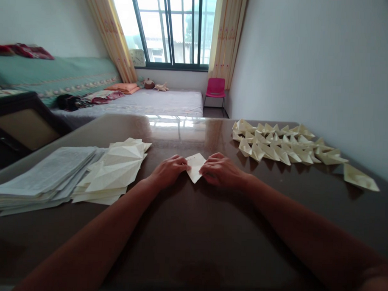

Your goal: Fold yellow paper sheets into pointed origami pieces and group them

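Note:
A small folded piece of cream paper point(196, 166), roughly diamond-shaped, sits between my hands over the middle of the table. My left hand point(170, 170) pinches its left corner with closed fingers. At the opposite corner my right hand point(223, 170) grips the paper between thumb and curled fingers. A stack of creased cream paper sheets point(117, 166) lies left of my left hand. To the right stand several rows of folded paper boats point(276, 144), with a single paper boat point(360, 179) apart from them near the wall.
A thick pile of printed paper sheets point(49, 170) lies at the table's left side. The glossy brown table point(190, 238) reflects the window. Beyond it are a bed point(173, 100), a pink chair point(216, 89) and a dark wooden cabinet point(26, 124); a white wall point(318, 60) runs along the right.

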`<state>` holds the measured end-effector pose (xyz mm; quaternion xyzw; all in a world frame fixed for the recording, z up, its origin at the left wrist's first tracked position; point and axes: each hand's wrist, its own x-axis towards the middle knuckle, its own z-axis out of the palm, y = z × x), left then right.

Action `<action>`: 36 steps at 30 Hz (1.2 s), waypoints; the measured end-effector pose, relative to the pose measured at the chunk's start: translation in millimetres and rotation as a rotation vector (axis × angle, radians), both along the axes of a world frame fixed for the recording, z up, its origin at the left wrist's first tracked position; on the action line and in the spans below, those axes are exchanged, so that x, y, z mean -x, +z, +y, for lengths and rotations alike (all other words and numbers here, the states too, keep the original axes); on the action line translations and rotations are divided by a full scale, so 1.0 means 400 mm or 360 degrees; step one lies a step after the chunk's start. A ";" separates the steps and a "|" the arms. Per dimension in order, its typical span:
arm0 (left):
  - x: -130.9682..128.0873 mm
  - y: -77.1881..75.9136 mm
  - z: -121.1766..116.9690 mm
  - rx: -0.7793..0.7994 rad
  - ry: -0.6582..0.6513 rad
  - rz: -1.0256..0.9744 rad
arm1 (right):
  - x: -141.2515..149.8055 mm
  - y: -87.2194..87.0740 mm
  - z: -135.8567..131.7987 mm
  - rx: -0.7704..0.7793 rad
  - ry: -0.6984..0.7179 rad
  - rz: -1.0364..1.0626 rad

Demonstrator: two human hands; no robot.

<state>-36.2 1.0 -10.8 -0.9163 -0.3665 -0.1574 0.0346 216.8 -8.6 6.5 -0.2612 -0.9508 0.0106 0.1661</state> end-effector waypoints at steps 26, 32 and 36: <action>0.053 0.081 -0.049 0.0510 -0.0007 0.0271 | 0.029 -0.068 0.110 0.0553 -0.0799 0.0402; 0.050 0.085 -0.055 0.0492 0.0030 0.0312 | 0.046 -0.059 0.120 0.0502 -0.0897 0.0278; 0.048 0.091 -0.057 0.0511 0.0045 0.0335 | 0.059 -0.072 0.097 0.0327 -0.1044 0.0347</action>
